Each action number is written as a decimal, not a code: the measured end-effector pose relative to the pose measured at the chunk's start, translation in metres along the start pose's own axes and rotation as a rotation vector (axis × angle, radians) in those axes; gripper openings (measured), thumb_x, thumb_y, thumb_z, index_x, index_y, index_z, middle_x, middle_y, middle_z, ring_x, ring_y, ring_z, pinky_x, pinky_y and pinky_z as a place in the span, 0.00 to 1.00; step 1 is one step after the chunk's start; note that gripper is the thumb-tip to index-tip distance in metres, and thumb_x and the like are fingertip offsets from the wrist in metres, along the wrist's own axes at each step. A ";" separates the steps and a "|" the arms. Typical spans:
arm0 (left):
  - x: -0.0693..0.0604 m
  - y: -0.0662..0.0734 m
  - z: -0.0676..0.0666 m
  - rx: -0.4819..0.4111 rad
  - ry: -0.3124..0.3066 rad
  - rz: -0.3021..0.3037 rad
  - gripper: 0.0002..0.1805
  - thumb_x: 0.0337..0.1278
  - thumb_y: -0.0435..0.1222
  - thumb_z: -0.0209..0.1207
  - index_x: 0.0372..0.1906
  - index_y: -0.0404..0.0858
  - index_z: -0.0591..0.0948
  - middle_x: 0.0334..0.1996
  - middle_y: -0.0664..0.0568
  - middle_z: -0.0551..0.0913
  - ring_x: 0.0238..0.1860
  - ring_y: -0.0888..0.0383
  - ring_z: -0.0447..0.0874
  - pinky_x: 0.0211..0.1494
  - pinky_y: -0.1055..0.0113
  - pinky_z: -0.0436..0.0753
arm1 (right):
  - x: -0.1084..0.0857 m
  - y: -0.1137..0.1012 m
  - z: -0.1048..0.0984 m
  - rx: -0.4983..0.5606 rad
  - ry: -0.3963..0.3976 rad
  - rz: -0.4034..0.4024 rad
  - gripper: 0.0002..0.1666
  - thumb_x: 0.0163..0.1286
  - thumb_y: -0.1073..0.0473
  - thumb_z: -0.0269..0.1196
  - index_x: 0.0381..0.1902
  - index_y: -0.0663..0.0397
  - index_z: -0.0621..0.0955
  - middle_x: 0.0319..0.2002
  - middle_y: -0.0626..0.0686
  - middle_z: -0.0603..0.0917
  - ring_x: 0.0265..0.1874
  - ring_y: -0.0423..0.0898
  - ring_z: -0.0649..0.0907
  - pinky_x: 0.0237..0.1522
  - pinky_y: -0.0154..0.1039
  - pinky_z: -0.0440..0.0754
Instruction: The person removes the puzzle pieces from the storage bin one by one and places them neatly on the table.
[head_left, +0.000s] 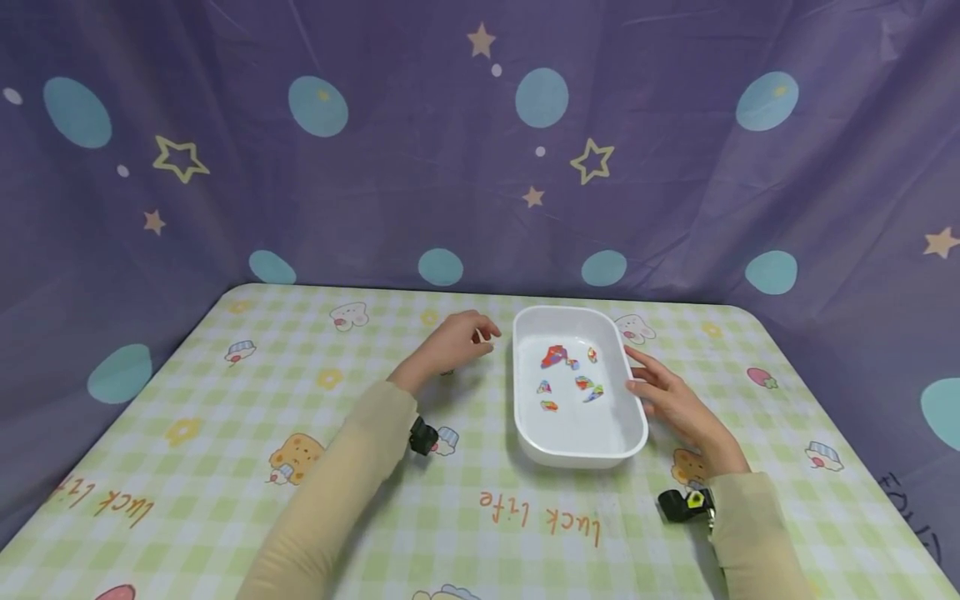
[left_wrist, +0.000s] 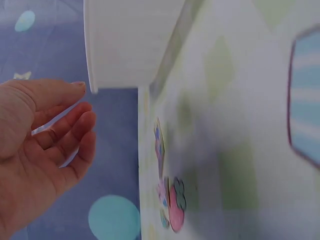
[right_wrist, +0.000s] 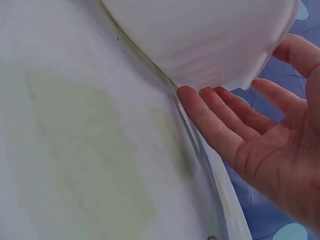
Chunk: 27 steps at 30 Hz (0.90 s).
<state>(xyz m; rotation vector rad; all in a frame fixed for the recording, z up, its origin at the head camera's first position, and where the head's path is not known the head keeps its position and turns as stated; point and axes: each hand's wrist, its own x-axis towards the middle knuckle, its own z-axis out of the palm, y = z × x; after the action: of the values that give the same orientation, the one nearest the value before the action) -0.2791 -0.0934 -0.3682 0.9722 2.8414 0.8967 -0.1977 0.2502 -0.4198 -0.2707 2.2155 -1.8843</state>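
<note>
A white rectangular tub [head_left: 581, 442] stands on the table, with several small, brightly coloured flat scraps [head_left: 554, 357] scattered on its floor; I cannot tell their exact kind. My left hand [head_left: 457, 340] hovers just left of the tub, fingers loosely bent and holding nothing. The left wrist view has it close to the tub's wall [left_wrist: 130, 45], with a small gap visible. Beyond it, a few more coloured scraps [left_wrist: 159, 145] appear near the printed strawberry. My right hand [head_left: 678, 406] touches the tub's right side, fingertips [right_wrist: 187, 93] against the white wall, fingers nearly straight.
Beneath everything lies a green-and-white checked tablecloth [head_left: 247, 433] printed with cupcakes, flowers and lettering. A purple curtain [head_left: 420, 192] with stars and dots hangs behind the table's far edge. Black wrist cameras [head_left: 423, 436] are strapped at both sleeves.
</note>
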 end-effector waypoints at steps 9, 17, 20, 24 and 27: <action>0.008 0.026 0.011 -0.011 -0.015 0.069 0.12 0.53 0.31 0.57 0.43 0.37 0.80 0.36 0.48 0.78 0.36 0.58 0.76 0.39 0.70 0.76 | -0.001 -0.003 0.001 0.015 -0.002 0.033 0.39 0.68 0.54 0.54 0.71 0.42 0.50 0.64 0.66 0.60 0.47 0.38 0.78 0.44 0.41 0.79; 0.016 0.047 0.024 0.050 -0.046 0.095 0.12 0.51 0.32 0.58 0.43 0.39 0.81 0.38 0.49 0.79 0.40 0.56 0.76 0.45 0.68 0.74 | -0.001 -0.003 0.000 0.012 -0.002 0.033 0.39 0.68 0.54 0.54 0.71 0.42 0.50 0.63 0.66 0.60 0.46 0.38 0.78 0.43 0.41 0.80; 0.018 0.052 0.031 0.111 -0.051 0.100 0.12 0.52 0.34 0.59 0.43 0.40 0.81 0.37 0.50 0.80 0.41 0.56 0.77 0.49 0.63 0.71 | -0.001 -0.002 0.000 0.012 -0.002 0.028 0.39 0.68 0.54 0.54 0.71 0.43 0.50 0.63 0.65 0.60 0.46 0.38 0.78 0.43 0.40 0.80; 0.020 0.057 0.040 0.185 -0.056 0.094 0.11 0.53 0.36 0.59 0.42 0.42 0.82 0.36 0.54 0.80 0.39 0.59 0.77 0.51 0.59 0.64 | -0.001 -0.001 0.001 0.012 -0.001 0.027 0.39 0.68 0.54 0.54 0.71 0.43 0.50 0.62 0.63 0.62 0.46 0.37 0.78 0.43 0.40 0.80; 0.022 0.060 0.045 0.191 -0.081 0.116 0.10 0.53 0.35 0.58 0.41 0.42 0.82 0.35 0.54 0.80 0.37 0.61 0.75 0.49 0.64 0.66 | -0.001 -0.001 0.001 0.010 -0.001 0.018 0.38 0.68 0.55 0.53 0.71 0.44 0.50 0.61 0.63 0.63 0.46 0.37 0.78 0.43 0.39 0.79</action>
<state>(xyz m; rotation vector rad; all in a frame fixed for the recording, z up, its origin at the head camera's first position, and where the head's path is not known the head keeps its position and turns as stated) -0.2551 -0.0191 -0.3707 1.1749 2.8676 0.5849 -0.1970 0.2496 -0.4186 -0.2493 2.2002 -1.8849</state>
